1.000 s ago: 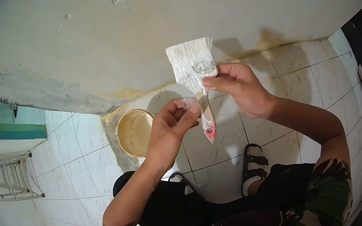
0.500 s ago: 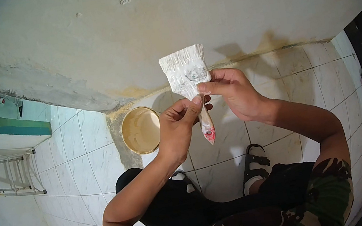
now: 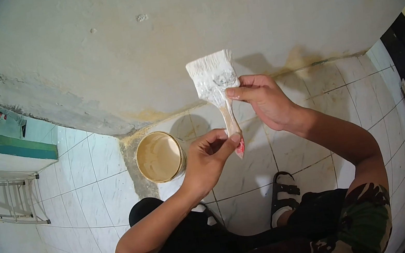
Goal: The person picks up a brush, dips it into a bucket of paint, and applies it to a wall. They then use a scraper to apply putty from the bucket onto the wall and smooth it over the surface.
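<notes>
A wide paintbrush point(image 3: 212, 80), its bristles and ferrule caked in white paint, is held up in front of the wall with the bristles pointing up. My left hand point(image 3: 208, 158) pinches the lower handle near its red tip, between thumb and fingers. Higher up, my right hand point(image 3: 266, 98) grips the brush's right edge by the ferrule, thumb on the near face. Its other fingers are partly behind the brush. To the left of my left hand, a round cream bucket point(image 3: 160, 157) stands on the floor by the wall.
A stained, pitted wall point(image 3: 149, 50) rises ahead, meeting a white tiled floor point(image 3: 242, 183). A metal ladder point(image 3: 15, 201) is at the far left, below a green-striped ledge point(image 3: 12, 147). My sandalled feet point(image 3: 283, 193) are below my hands.
My left hand has slid down the brush handle toward its red tip. The brush has shifted slightly right, with my right hand still gripping its edge.
</notes>
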{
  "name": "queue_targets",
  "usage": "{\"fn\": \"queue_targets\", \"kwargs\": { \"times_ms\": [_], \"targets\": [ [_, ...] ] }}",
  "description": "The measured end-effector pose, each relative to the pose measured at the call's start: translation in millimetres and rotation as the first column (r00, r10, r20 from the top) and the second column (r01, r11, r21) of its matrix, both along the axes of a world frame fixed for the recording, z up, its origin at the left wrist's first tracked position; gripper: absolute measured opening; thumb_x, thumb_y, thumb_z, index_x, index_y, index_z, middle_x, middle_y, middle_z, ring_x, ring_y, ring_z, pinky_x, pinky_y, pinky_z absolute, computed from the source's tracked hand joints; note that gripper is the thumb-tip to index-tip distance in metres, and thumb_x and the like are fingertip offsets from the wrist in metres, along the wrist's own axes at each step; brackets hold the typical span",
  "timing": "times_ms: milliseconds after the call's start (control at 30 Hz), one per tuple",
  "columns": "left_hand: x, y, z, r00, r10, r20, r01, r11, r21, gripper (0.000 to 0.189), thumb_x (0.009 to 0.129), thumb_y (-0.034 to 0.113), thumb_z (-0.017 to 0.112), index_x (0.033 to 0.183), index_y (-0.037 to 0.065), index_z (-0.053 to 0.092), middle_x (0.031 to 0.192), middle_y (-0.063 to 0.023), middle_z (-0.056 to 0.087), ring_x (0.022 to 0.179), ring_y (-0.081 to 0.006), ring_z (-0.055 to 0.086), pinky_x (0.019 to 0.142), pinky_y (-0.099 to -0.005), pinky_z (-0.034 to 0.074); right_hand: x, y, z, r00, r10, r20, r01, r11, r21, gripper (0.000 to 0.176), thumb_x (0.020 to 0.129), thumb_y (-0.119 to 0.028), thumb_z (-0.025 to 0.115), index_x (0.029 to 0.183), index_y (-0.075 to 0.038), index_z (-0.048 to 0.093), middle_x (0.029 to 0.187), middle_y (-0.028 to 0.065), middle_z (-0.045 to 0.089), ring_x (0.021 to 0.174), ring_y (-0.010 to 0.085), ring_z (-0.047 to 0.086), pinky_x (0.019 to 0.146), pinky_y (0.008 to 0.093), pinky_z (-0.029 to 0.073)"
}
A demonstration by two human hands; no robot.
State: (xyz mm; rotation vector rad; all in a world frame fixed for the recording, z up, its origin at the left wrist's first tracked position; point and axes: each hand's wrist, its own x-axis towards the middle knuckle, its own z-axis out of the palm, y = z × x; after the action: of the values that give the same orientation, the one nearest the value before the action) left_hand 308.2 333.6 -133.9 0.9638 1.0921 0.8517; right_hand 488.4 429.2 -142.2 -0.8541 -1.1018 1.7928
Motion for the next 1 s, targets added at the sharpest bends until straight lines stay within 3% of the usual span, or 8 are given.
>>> {"fn": "queue_targets", "kwargs": {
  "times_ms": [267, 333, 367, 400, 500, 633, 700, 1000],
  "targets": [
    [-31, 10, 18, 0.957, -0.156, -0.245, 0.202, 0.963, 0.179, 0.015, 0.093, 0.015, 0.067, 0.102, 0.004, 0.069, 0.103, -0.0119, 0.071, 0.095, -0.0172, 0.064, 0.089, -0.0329, 0.048, 24, 15, 24, 0.998, 0.054, 0.033, -0.055, 0.997, 0.051, 0.024, 0.091, -0.013, 0.067, 0.108, 0.004, 0.069, 0.103, 0.0081, 0.07, 0.103, 0.0131, 0.059, 0.096, 0.0302, 0.04],
    [-29, 18, 54, 0.64, 0.209, -0.74, 0.126, 0.921, 0.369, 0.025, 0.086, 0.017, 0.073, 0.107, 0.003, 0.068, 0.107, -0.017, 0.068, 0.098, -0.0269, 0.065, 0.091, -0.0389, 0.048, 37, 24, 31, 0.998, 0.026, 0.054, -0.031, 0.995, 0.095, 0.024, 0.091, -0.013, 0.067, 0.108, 0.004, 0.069, 0.103, 0.0076, 0.07, 0.102, 0.0128, 0.059, 0.096, 0.0296, 0.04],
    [-43, 37, 41, 0.694, 0.367, -0.62, 0.151, 0.767, 0.623, 0.042, 0.08, 0.019, 0.077, 0.118, 0.003, 0.064, 0.121, -0.0235, 0.061, 0.111, -0.036, 0.059, 0.096, -0.0436, 0.045, 43, 28, 32, 0.998, -0.014, 0.065, 0.006, 0.993, 0.117, 0.023, 0.091, -0.013, 0.067, 0.107, 0.004, 0.07, 0.103, 0.0072, 0.07, 0.101, 0.0125, 0.059, 0.095, 0.0297, 0.04],
    [-47, 53, 49, 0.573, 0.577, -0.582, 0.225, 0.572, 0.789, 0.049, 0.081, 0.018, 0.076, 0.125, 0.004, 0.059, 0.129, -0.026, 0.054, 0.119, -0.0384, 0.053, 0.099, -0.0452, 0.043, 49, 31, 33, 0.996, -0.051, 0.075, 0.041, 0.99, 0.134, 0.022, 0.092, -0.013, 0.067, 0.107, 0.003, 0.07, 0.103, 0.0067, 0.07, 0.1, 0.0123, 0.059, 0.095, 0.0298, 0.04],
    [-61, 127, 79, 0.3, 0.925, -0.234, 0.494, 0.059, 0.867, 0.077, 0.083, 0.029, 0.076, 0.149, 0.013, 0.039, 0.155, -0.0322, 0.018, 0.142, -0.0515, 0.02, 0.109, -0.0626, 0.026, 58, 38, 30, 0.989, -0.074, 0.129, 0.052, 0.984, 0.168, 0.022, 0.095, -0.013, 0.061, 0.11, 0.002, 0.066, 0.109, 0.007, 0.068, 0.103, 0.0144, 0.06, 0.099, 0.0335, 0.041],
    [-79, 196, 84, 0.072, 0.992, -0.102, 0.501, 0.052, 0.864, 0.073, 0.087, 0.05, 0.065, 0.151, 0.026, 0.04, 0.161, -0.0302, 0.002, 0.146, -0.0533, -0.001, 0.109, -0.0703, 0.015, 54, 40, 19, 0.993, -0.085, 0.079, 0.077, 0.992, 0.1, 0.019, 0.092, -0.012, 0.065, 0.105, 0.002, 0.07, 0.102, 0.0055, 0.07, 0.098, 0.012, 0.059, 0.094, 0.0296, 0.04],
    [-91, 213, 64, -0.12, 0.964, -0.239, 0.412, 0.267, 0.871, 0.079, 0.088, 0.066, 0.055, 0.153, 0.027, 0.035, 0.16, -0.0295, -0.009, 0.147, -0.0502, -0.015, 0.11, -0.0719, 0.002, 55, 38, 14, 0.994, -0.064, 0.083, 0.057, 0.994, 0.092, 0.019, 0.093, -0.012, 0.065, 0.105, 0.002, 0.069, 0.103, 0.0056, 0.07, 0.097, 0.0122, 0.059, 0.093, 0.03, 0.041],
    [-100, 210, 12, -0.151, 0.938, -0.311, 0.317, 0.344, 0.884, 0.082, 0.088, 0.071, 0.051, 0.153, 0.023, 0.036, 0.16, -0.0306, -0.01, 0.146, -0.0492, -0.017, 0.111, -0.0703, 0.0, 59, 40, 17, 0.997, -0.016, 0.069, 0.011, 0.997, 0.078, 0.02, 0.093, -0.012, 0.064, 0.106, 0.002, 0.068, 0.104, 0.0064, 0.069, 0.1, 0.0135, 0.059, 0.096, 0.0325, 0.041]
  ]
}}
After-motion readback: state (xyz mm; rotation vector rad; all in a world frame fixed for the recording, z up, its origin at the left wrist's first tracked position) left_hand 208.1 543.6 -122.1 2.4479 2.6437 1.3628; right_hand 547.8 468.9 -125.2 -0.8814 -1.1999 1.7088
